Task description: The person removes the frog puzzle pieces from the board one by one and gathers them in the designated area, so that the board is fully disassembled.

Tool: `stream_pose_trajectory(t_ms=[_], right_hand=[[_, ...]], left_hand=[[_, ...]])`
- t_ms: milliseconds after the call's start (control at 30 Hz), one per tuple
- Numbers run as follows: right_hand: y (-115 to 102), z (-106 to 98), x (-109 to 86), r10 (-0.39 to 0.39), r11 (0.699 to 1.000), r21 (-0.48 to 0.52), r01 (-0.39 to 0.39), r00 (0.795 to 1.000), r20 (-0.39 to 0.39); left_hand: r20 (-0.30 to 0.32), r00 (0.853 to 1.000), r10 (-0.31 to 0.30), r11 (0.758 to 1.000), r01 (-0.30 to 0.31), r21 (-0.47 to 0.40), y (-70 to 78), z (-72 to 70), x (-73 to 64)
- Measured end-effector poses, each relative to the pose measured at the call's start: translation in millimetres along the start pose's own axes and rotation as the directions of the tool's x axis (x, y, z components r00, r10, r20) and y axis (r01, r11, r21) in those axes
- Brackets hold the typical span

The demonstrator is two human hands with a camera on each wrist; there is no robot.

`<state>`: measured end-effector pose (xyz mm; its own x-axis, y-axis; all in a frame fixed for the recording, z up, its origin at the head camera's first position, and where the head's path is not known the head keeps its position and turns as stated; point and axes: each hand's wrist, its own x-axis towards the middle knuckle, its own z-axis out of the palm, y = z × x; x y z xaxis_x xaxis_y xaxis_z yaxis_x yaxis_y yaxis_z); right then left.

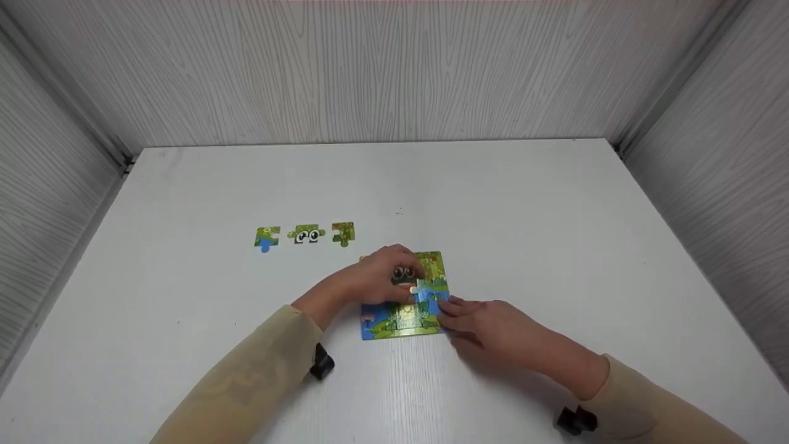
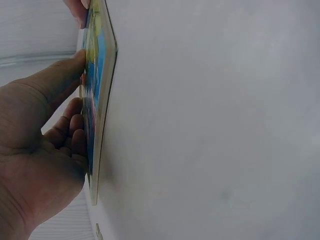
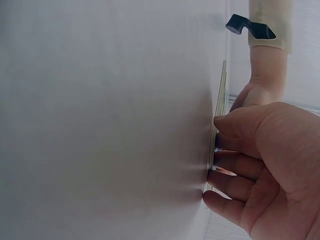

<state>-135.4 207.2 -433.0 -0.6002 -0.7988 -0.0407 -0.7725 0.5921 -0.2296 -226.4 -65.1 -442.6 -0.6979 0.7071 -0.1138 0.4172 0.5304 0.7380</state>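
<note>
On the puzzle board [image 1: 402, 322], the blue-green piece [image 1: 429, 295] lies at the right side, between our hands, nearer the right hand [image 1: 491, 328], which touches there; whether it pinches we cannot tell. Our left hand [image 1: 380, 275] rests loosely over the board's upper left, grasping nothing.

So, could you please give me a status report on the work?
Left hand on the colourful square cartoon puzzle, partly covering it. Right hand touching its right edge. Three loose green-patterned jigsaw pieces farther off, to the left. No obstruction apparent.
</note>
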Motion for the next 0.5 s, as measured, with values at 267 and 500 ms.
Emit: stream_pose_trajectory(t_ms=[267, 500], right_hand=[[0.7, -0.3, -1.1, -0.009, 1.000, 0.007, 0.009, 1.000, -0.009], [0.9, 0.0, -1.4, -0.012, 1.000, 0.011, 0.012, 1.000, -0.014]], left_hand=[[-0.018, 1.000, 0.005, 1.000, -0.005, 0.002, 5.9, 0.0, -2.4], [-0.059, 0.998, 0.017, 0.998, -0.014, 0.063, 10.9, 4.1, -3.4]])
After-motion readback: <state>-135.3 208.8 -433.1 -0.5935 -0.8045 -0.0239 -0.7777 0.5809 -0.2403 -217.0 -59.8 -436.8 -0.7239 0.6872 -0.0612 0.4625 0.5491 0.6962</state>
